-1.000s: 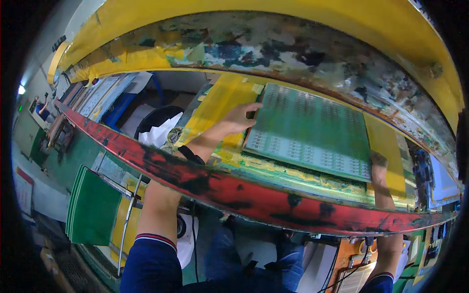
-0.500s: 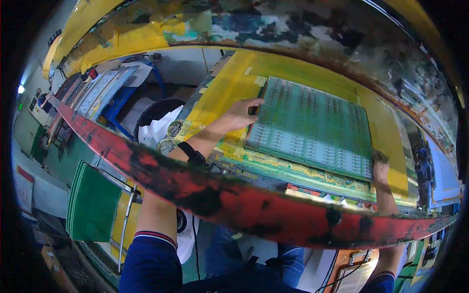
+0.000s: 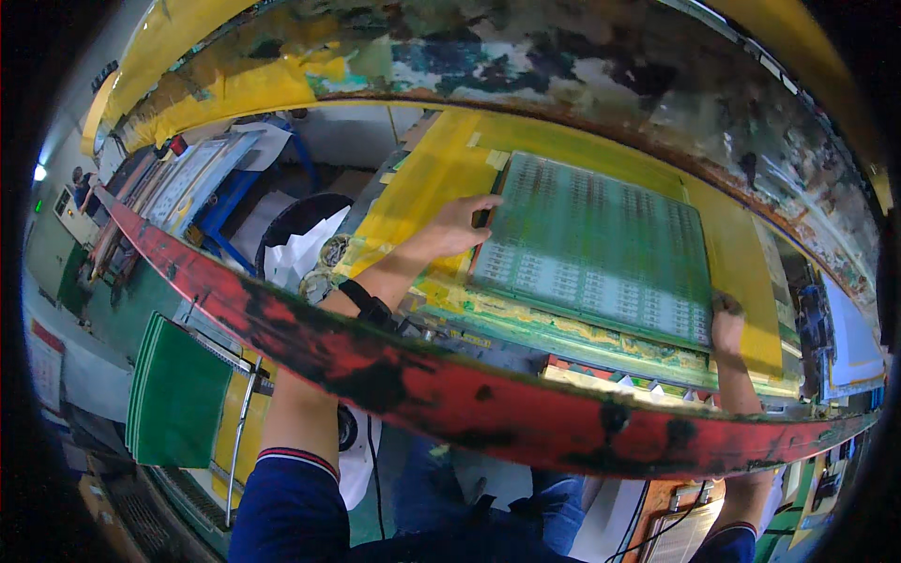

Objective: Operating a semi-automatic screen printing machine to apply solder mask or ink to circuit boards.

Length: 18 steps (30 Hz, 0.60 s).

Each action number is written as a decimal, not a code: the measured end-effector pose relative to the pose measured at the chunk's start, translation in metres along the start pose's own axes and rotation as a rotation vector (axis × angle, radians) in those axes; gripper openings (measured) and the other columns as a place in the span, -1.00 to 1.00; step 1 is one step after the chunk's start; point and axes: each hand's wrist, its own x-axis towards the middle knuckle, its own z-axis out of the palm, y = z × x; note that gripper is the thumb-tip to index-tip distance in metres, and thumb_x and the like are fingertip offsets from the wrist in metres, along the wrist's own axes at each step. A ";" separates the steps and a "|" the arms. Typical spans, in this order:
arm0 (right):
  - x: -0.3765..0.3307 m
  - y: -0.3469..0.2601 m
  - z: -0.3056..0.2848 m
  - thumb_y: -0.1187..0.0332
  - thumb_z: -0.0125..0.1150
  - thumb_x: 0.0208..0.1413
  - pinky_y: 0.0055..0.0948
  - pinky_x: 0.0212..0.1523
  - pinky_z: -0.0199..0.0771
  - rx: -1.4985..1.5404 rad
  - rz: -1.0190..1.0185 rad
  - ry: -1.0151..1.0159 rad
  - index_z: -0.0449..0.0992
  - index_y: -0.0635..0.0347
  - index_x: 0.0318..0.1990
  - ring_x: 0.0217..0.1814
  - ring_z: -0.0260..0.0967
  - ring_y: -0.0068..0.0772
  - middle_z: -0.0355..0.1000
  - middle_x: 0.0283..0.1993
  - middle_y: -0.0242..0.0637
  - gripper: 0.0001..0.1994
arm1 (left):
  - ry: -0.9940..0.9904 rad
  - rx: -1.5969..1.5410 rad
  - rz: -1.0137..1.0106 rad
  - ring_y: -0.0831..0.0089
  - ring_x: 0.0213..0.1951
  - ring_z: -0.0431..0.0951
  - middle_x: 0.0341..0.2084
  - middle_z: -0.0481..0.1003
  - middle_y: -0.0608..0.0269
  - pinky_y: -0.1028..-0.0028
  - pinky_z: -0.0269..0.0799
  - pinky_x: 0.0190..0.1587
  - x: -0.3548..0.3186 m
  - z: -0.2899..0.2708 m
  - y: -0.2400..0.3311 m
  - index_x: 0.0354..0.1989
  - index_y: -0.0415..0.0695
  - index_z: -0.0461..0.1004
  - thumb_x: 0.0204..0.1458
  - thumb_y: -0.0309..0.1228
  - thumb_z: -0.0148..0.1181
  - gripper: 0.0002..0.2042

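A flat green circuit board panel [image 3: 601, 249] with rows of small repeated pale patterns lies on a yellow bed [image 3: 427, 178]. My left hand [image 3: 457, 225] is at its left edge, thumb and forefinger bent around a dark gap there. At the lower right corner, my right hand [image 3: 727, 324] has its fingers curled against the panel's edge. Both hands hold the panel from opposite sides. A red frame bar [image 3: 488, 413] smeared with dark ink crosses in front of both forearms and hides part of them.
An ink-stained frame [image 3: 563, 70] arches over the far side of the bed. Several green boards [image 3: 178, 394] stand in a rack at lower left. A black bin [image 3: 296, 220] with white paper sits left of the bed. Far left, another person [image 3: 84, 192] stands by a long table.
The panel and both my hands have shifted very slightly left. My grip looks the same. The person far at the left shows more fully now.
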 end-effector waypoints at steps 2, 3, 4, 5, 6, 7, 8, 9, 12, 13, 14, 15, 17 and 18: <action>0.002 0.007 0.001 0.34 0.08 0.16 -0.34 -0.04 0.37 0.006 -0.052 0.043 0.53 0.38 -0.09 -0.15 0.45 -0.25 0.54 -0.17 -0.06 -0.71 | -0.004 0.033 0.016 0.17 0.10 0.42 0.06 0.43 0.02 0.35 0.30 0.16 0.000 0.001 0.002 0.15 -0.17 0.33 -0.13 -0.53 0.20 -0.45; 0.002 0.009 0.001 0.35 0.09 0.15 -0.35 -0.07 0.37 0.013 -0.105 0.085 0.54 0.38 -0.12 -0.19 0.46 -0.27 0.54 -0.20 -0.06 -0.73 | -0.006 0.066 0.032 0.16 0.10 0.42 0.07 0.42 0.01 0.34 0.30 0.16 0.000 0.001 0.002 0.15 -0.17 0.32 -0.13 -0.53 0.19 -0.45; 0.001 0.011 -0.001 0.35 0.09 0.15 -0.35 -0.07 0.37 0.011 -0.105 0.090 0.54 0.38 -0.12 -0.19 0.46 -0.27 0.54 -0.20 -0.06 -0.73 | -0.007 0.064 0.037 0.16 0.10 0.42 0.07 0.42 0.01 0.34 0.30 0.16 -0.004 0.003 0.002 0.15 -0.17 0.32 -0.13 -0.53 0.19 -0.45; -0.002 0.002 0.002 0.39 0.08 0.16 -0.35 -0.03 0.36 -0.012 -0.107 0.092 0.52 0.40 -0.10 -0.13 0.44 -0.28 0.53 -0.17 -0.08 -0.74 | 0.073 0.055 0.067 0.12 0.09 0.41 0.05 0.42 -0.01 0.31 0.30 0.15 -0.014 0.005 -0.002 0.15 -0.17 0.32 -0.11 -0.53 0.18 -0.47; -0.005 -0.003 -0.001 0.43 0.06 0.17 -0.36 0.02 0.34 -0.040 -0.109 0.103 0.51 0.41 -0.08 -0.08 0.43 -0.29 0.52 -0.13 -0.10 -0.75 | 0.151 0.039 0.104 0.07 0.08 0.40 0.04 0.42 -0.03 0.28 0.30 0.15 -0.023 0.008 -0.003 0.14 -0.16 0.32 -0.10 -0.54 0.16 -0.48; -0.003 -0.001 -0.005 0.43 0.06 0.17 -0.36 0.02 0.34 -0.045 -0.107 0.113 0.51 0.41 -0.08 -0.08 0.43 -0.29 0.52 -0.13 -0.10 -0.75 | 0.148 0.034 0.114 0.07 0.08 0.40 0.04 0.42 -0.03 0.28 0.30 0.15 -0.032 0.010 -0.003 0.14 -0.16 0.32 -0.10 -0.54 0.16 -0.48; -0.003 0.000 -0.012 0.43 0.06 0.17 -0.36 0.01 0.34 -0.068 -0.086 0.091 0.51 0.41 -0.09 -0.08 0.43 -0.28 0.52 -0.14 -0.09 -0.76 | 0.136 0.012 0.079 0.08 0.10 0.40 0.04 0.41 -0.04 0.29 0.30 0.16 -0.044 0.011 0.000 0.13 -0.19 0.33 -0.07 -0.53 0.16 -0.51; -0.002 0.001 -0.006 0.43 0.05 0.17 -0.36 0.01 0.34 -0.073 -0.067 0.049 0.52 0.40 -0.10 -0.09 0.43 -0.28 0.52 -0.14 -0.08 -0.76 | 0.129 0.009 0.026 0.09 0.12 0.39 0.05 0.41 -0.04 0.30 0.29 0.17 -0.061 0.008 0.004 0.12 -0.22 0.33 -0.04 -0.52 0.16 -0.53; -0.007 -0.009 -0.001 0.43 0.06 0.15 -0.36 -0.01 0.34 -0.086 -0.066 0.065 0.52 0.41 -0.12 -0.11 0.43 -0.24 0.52 -0.16 -0.04 -0.76 | 0.167 0.120 0.150 0.04 0.05 0.42 -0.03 0.43 -0.07 0.30 0.33 0.12 -0.091 0.011 0.022 0.09 -0.22 0.33 -0.02 -0.55 0.12 -0.57; -0.008 -0.015 0.000 0.43 0.06 0.15 -0.36 -0.01 0.34 -0.086 -0.069 0.068 0.52 0.41 -0.12 -0.11 0.43 -0.24 0.52 -0.16 -0.04 -0.76 | 0.170 0.120 0.153 0.04 0.05 0.42 -0.03 0.43 -0.07 0.30 0.33 0.12 -0.091 0.011 0.021 0.09 -0.22 0.33 -0.02 -0.55 0.12 -0.57; -0.012 -0.025 0.001 0.42 0.07 0.14 -0.35 -0.01 0.34 -0.161 -0.104 0.088 0.52 0.40 -0.13 -0.12 0.43 -0.22 0.52 -0.17 -0.04 -0.76 | 0.169 0.096 0.184 0.02 0.03 0.42 -0.06 0.44 -0.06 0.28 0.35 0.09 -0.091 0.010 0.021 0.08 -0.22 0.32 -0.02 -0.55 0.11 -0.59; -0.013 -0.031 0.003 0.41 0.08 0.13 -0.35 -0.01 0.34 -0.234 -0.140 0.105 0.52 0.39 -0.14 -0.13 0.43 -0.20 0.52 -0.18 -0.05 -0.76 | 0.170 0.075 0.214 0.00 0.00 0.42 -0.10 0.44 -0.05 0.26 0.36 0.07 -0.092 0.008 0.021 0.07 -0.22 0.32 -0.01 -0.55 0.10 -0.60; -0.005 -0.018 0.007 0.40 0.08 0.13 -0.34 -0.01 0.34 -0.162 -0.173 0.105 0.52 0.38 -0.15 -0.13 0.44 -0.19 0.52 -0.18 -0.03 -0.77 | 0.185 0.092 0.219 0.00 -0.02 0.43 -0.13 0.45 -0.06 0.23 0.37 0.03 -0.095 0.008 0.024 0.07 -0.21 0.32 0.00 -0.55 0.10 -0.60; 0.001 -0.008 0.007 0.40 0.08 0.12 -0.33 0.00 0.34 -0.095 -0.202 0.103 0.53 0.36 -0.16 -0.12 0.44 -0.17 0.52 -0.18 -0.02 -0.77 | 0.197 0.103 0.222 -0.01 -0.05 0.43 -0.16 0.45 -0.06 0.20 0.37 0.00 -0.095 0.009 0.026 0.06 -0.20 0.32 0.00 -0.55 0.10 -0.61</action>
